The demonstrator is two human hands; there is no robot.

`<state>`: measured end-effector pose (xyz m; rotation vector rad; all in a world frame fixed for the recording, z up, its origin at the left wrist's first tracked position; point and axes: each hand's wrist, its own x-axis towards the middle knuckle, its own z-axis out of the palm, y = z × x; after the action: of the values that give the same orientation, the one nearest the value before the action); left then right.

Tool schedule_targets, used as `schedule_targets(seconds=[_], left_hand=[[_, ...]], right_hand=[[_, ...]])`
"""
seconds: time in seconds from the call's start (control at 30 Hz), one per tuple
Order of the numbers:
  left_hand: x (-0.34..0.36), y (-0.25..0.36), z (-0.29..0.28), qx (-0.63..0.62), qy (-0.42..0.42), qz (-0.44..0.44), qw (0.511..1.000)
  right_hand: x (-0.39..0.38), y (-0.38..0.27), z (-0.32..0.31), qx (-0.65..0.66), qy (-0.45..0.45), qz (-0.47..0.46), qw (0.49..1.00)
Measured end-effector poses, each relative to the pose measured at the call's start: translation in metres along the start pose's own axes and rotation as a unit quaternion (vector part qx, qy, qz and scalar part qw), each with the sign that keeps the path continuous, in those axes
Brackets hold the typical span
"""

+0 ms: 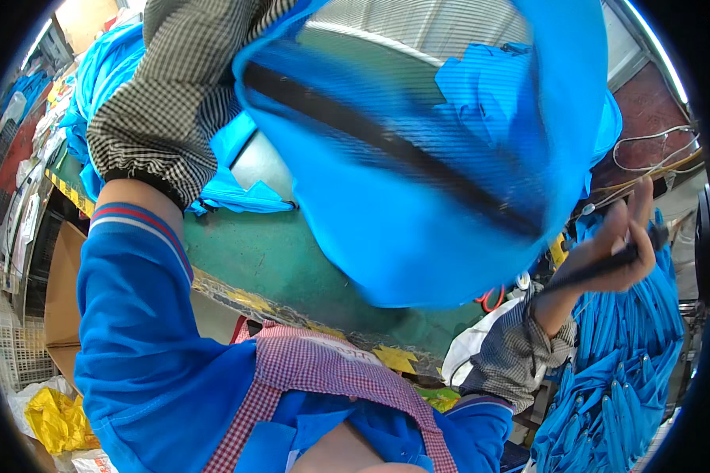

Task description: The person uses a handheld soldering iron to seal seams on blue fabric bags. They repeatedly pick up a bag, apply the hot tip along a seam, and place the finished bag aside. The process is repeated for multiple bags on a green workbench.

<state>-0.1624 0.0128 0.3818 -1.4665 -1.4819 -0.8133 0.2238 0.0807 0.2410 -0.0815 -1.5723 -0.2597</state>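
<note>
A large blue fabric piece [418,260] with a dark band [371,134] across it is spread in front of me above the green table [252,244], smeared by motion. My left arm, in a checked sleeve cover [166,102], reaches up beside its left edge; the left hand is out of view past the top. To the right of the fabric, my right hand [637,256] is raised, its fingers closed on a thin black strap [588,272]. That hand is partly blurred, and where the strap leads is unclear.
More blue fabric [248,197] lies on the table, with another heap [106,71] at the far left. Red-handled scissors [491,299] are near the front edge. Many blue pieces [623,355] hang at right. A cardboard box [61,307] and yellow bag [55,418] stand left.
</note>
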Motion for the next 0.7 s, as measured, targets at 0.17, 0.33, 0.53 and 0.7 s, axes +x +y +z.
schedule_targets(seconds=[0.17,0.33,0.53,0.7], left_hand=[[-0.063,0.041,0.114,-0.206,-0.053,0.01,0.977],[-0.121,0.128,0.146,-0.34,-0.355,-0.284,0.823],[-0.307,0.121,0.046,-0.196,0.257,-0.317,0.892],[-0.385,0.179,0.074,-0.706,0.087,-0.632,0.306]], right_hand=[[-0.032,-0.042,0.039,0.171,0.048,0.096,0.979],[-0.115,-0.054,0.111,0.12,-0.134,0.079,0.981],[-0.134,-0.038,0.13,0.148,-0.126,0.108,0.975],[-0.153,-0.041,0.164,0.186,-0.047,0.184,0.964]])
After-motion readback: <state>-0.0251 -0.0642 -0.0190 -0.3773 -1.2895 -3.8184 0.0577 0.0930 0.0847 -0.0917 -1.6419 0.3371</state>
